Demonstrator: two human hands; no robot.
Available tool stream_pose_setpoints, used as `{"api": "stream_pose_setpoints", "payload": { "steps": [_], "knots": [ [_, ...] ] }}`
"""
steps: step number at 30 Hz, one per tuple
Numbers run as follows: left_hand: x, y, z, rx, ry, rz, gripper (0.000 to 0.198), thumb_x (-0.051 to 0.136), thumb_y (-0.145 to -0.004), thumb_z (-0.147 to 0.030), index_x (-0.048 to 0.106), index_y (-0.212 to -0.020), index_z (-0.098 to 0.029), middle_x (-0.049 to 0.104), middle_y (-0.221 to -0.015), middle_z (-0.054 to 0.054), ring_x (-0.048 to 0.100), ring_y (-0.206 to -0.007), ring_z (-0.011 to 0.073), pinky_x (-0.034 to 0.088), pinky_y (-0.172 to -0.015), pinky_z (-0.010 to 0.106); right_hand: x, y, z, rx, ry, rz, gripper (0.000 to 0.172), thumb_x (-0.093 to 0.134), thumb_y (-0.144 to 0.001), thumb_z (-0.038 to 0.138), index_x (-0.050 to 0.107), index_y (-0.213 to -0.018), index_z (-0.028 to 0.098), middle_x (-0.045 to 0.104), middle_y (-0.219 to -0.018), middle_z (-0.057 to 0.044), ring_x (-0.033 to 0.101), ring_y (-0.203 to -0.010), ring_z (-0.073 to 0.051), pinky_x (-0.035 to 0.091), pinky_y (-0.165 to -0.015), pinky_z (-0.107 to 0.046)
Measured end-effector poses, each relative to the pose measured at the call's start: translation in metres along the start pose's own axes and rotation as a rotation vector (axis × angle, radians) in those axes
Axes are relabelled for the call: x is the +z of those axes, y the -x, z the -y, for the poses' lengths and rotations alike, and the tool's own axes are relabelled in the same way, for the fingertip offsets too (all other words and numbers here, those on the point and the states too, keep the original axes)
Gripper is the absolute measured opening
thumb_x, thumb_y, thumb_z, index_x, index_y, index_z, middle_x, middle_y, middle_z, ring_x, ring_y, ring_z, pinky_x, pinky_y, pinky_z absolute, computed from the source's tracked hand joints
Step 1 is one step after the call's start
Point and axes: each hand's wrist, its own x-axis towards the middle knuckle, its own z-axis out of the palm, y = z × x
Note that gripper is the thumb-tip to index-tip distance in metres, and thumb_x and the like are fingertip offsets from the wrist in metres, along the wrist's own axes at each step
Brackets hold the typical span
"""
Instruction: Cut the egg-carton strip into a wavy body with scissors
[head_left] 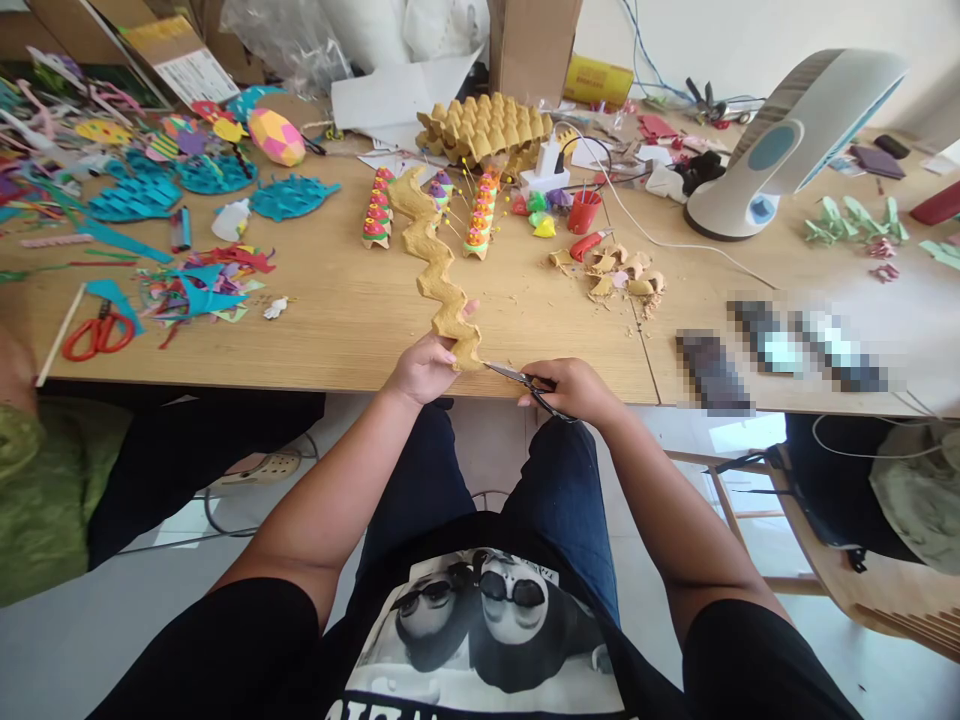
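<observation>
My left hand (429, 368) is closed on the near end of a long wavy strip of brown egg carton (436, 272), which stretches up and away over the table. In my right hand (571, 390) is a pair of black-handled scissors (541, 388). The blades point left, with their tips at the strip's near end; whether they touch it I cannot tell. Beyond the strip stand decorated carton rows, one red and green (379, 208), another orange and green (482, 212). Carton scraps (626, 272) lie to the right, beside a red-handled cutter (591, 245).
A stacked egg tray (486, 125) and a white power strip (546, 178) stand at the back. A white lamp-like device (787, 150) is at right. Orange-handled scissors (99, 332), colourful paper scraps (196, 290) and blue woven pieces (292, 197) lie left. A person in green (45, 500) sits at left.
</observation>
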Motion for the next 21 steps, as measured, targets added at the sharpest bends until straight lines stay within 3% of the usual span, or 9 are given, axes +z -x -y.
{"api": "stream_pose_setpoints", "payload": {
  "steps": [12,21],
  "knots": [
    [-0.0059,-0.0022,0.0029,0.005,-0.016,0.029,0.085,0.058,-0.054,-0.012,0.059,-0.139,-0.016,0.06,-0.08,0.003,0.054,-0.073,0.0173,0.042,-0.073,0.032,0.0035,0.0012,-0.0053,-0.024,0.028,-0.029,0.039,0.066,-0.088,0.058,0.072,-0.094,0.02,0.059,-0.067,0.001,0.048,-0.06,-0.013,0.029,-0.061,-0.024],
    [-0.0027,-0.0013,0.0012,-0.014,0.011,-0.002,0.079,0.059,-0.056,-0.011,0.062,-0.134,-0.017,0.062,-0.083,0.003,0.055,-0.074,0.0168,0.042,-0.069,0.03,0.0026,-0.0065,-0.0061,-0.025,0.093,0.009,0.032,0.067,-0.088,0.052,0.073,-0.094,0.022,0.063,-0.066,0.0,0.051,-0.06,-0.015,0.027,-0.06,-0.026]
  ]
}}
